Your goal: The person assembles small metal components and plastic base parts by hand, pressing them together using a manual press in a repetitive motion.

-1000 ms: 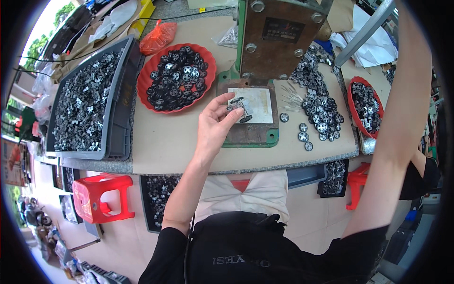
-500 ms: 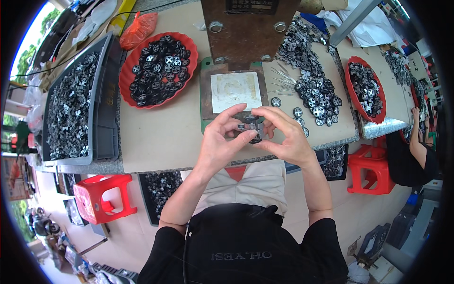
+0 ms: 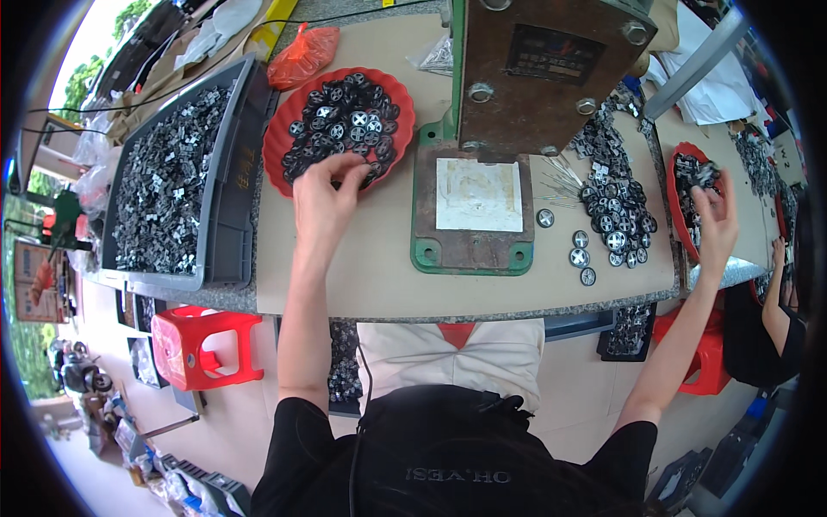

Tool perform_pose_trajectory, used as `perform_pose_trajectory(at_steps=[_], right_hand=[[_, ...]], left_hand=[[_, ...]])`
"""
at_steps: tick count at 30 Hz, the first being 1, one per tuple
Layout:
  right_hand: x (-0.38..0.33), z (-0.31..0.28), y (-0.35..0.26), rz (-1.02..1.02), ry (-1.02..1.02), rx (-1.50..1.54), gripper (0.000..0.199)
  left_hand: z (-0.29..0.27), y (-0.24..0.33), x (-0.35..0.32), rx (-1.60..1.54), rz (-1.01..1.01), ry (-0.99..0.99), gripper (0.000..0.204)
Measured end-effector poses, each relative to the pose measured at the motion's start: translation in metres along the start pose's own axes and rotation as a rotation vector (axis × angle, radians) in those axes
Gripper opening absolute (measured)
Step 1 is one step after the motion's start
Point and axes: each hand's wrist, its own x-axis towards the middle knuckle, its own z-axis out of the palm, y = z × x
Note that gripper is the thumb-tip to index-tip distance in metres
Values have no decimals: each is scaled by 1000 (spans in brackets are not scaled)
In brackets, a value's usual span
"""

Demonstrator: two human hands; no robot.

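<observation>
My left hand (image 3: 325, 196) reaches over the near rim of the left red bowl (image 3: 274, 164). Its thumb and fingers are bent together by the round black discs (image 3: 345, 121), which bear silver crosses; what lies between the fingertips is hidden. Out to the right, my right hand (image 3: 717, 226) is raised over a second red bowl (image 3: 680, 226). At its fingertips is a small black-and-silver part (image 3: 706, 175), blurred. Similar dark metal parts fill that bowl. Between my hands stands a green-and-brown press (image 3: 525, 95) with a white pad (image 3: 478, 195) on its base.
A grey bin (image 3: 231, 207) of small dark clips stands at the left. Right of the press lie a pile of discs (image 3: 613, 215), loose clips and thin metal pins (image 3: 560, 183). Red stools (image 3: 207, 345) flank me below the table. Another person's arm (image 3: 775, 302) shows at far right.
My hands were together before the press, holding a small dark assembly. They have parted, the left to the left bowl and the right to the right bowl. The whole view has shifted.
</observation>
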Motion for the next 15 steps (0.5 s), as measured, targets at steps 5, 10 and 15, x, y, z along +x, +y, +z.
perform_pose_trajectory(at_steps=[5,10,15], right_hand=[[-1,4,-9,-226,223,-379,46],[-56,84,-45,-108,-185,-163,25],[-59,138,-33,-270,-417,-344,10]], left_hand=[[6,-32,35,387,107,-8,21],[21,-49,47,586,162,-29,30],[21,-59,50,400,114,-12,27]])
